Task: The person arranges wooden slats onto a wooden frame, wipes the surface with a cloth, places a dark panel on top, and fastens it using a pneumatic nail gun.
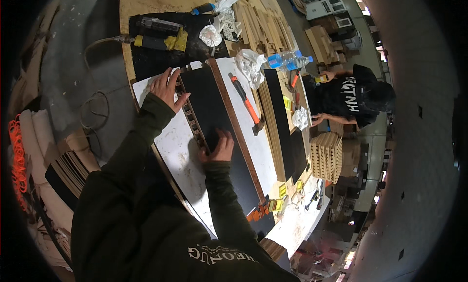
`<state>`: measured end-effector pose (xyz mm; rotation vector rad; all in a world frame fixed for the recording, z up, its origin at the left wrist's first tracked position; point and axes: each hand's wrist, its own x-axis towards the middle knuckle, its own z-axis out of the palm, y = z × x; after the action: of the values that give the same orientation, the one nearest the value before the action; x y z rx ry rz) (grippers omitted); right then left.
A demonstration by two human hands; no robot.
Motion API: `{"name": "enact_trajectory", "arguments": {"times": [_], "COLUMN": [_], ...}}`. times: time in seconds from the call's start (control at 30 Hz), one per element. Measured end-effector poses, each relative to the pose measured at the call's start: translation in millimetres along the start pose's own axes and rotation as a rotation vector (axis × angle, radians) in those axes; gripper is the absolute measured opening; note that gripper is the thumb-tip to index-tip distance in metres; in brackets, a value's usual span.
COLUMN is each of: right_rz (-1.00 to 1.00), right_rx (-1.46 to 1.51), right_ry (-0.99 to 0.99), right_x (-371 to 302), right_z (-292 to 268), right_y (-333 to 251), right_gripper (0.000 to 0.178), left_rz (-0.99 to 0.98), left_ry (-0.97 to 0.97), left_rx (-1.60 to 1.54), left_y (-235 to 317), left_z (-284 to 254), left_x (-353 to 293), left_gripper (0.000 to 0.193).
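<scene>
A long black panel (pixel 214 121) with a wooden edge strip lies on the white workbench top (pixel 175 150). My left hand (pixel 165 89) rests flat, fingers spread, at the panel's far left corner, beside a row of small wooden blocks (pixel 191 117) along its edge. My right hand (pixel 218 148) presses on the panel's near left edge, fingers bent over the block row. Neither hand holds a tool.
An orange-handled hammer (pixel 248 106) lies right of the panel. Another person in a black shirt (pixel 348 94) works at the bench's far side. Wooden slats (pixel 263 23), plastic bottles (pixel 287 61), a nail gun (pixel 156 40) with hose, crumpled bags and stacked wooden pieces (pixel 326 155) surround the bench.
</scene>
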<state>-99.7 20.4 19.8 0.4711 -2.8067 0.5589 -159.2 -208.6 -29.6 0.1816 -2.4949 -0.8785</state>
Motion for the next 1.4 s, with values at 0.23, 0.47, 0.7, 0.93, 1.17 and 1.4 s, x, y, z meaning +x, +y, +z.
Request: {"name": "enact_trajectory", "arguments": {"times": [0.23,0.47,0.7,0.93,1.17,1.4], "right_rz": [-0.031,-0.03,-0.029,0.138,0.222,0.323], "right_rx": [-0.089,0.023,-0.059,-0.011,-0.105,-0.148], "right_ry": [0.017,0.022,0.004,-0.057,-0.105,-0.121], "right_x": [8,25,30,41,43,71], "right_z": [9,16,22,30,29,40], "right_y": [-2,-15,-9,-21,-28,-57], "right_gripper": [0.059,0.063,0.062,0.07,0.076,0.077], "left_rz": [0.011,0.001,0.015,-0.009,-0.005,0.045], "left_ry": [0.046,0.016,0.06,0.07,0.079,0.042], "left_rx": [-0.005,-0.022,-0.075,-0.151,-0.165,-0.374], "left_y": [4,6,9,7,9,-12], "left_z": [-4,-4,-10,-8,-18,-27], "left_x": [0,-3,2,3,5,7], "left_gripper": [0.067,0.067,0.064,0.065,0.057,0.054]}}
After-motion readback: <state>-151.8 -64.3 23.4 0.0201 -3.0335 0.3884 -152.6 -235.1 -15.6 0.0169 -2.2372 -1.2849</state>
